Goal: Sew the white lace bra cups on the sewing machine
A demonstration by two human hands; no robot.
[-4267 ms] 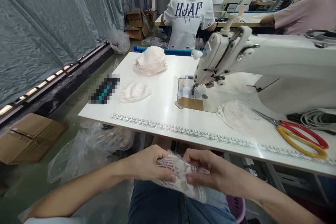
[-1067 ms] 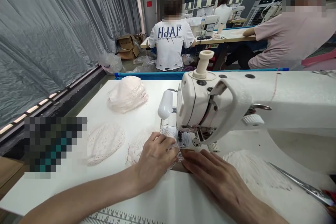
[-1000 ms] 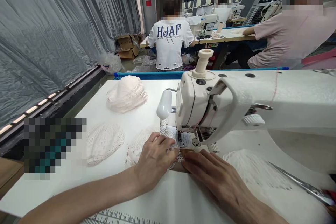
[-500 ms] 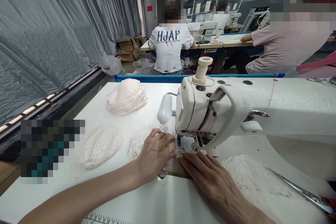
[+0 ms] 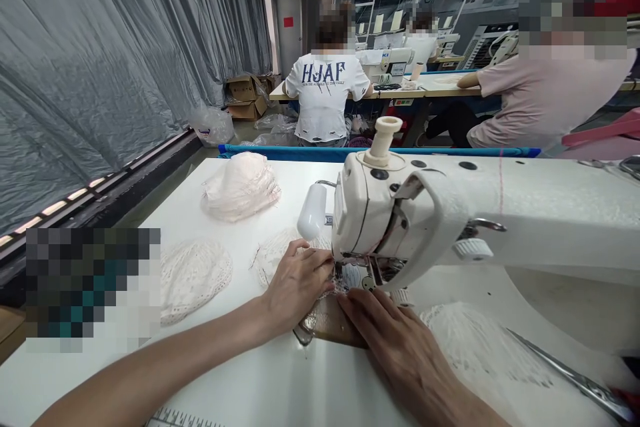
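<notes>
Pressing flat rather than clenched, the left hand (image 5: 295, 287) pins the lace piece (image 5: 280, 257) to the table (image 5: 240, 380) beside the sewing machine (image 5: 400, 213); the right hand (image 5: 395, 340) lies open beside it. Fingertips sit close to the needle and risk being struck.

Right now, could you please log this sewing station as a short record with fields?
left hand: flat on lace piece, beside the needle
right hand: flat on table in front of the needle
sewing machine: white, head over both hands
other lace: one piece left, pink stack behind
scissors: far right
</notes>
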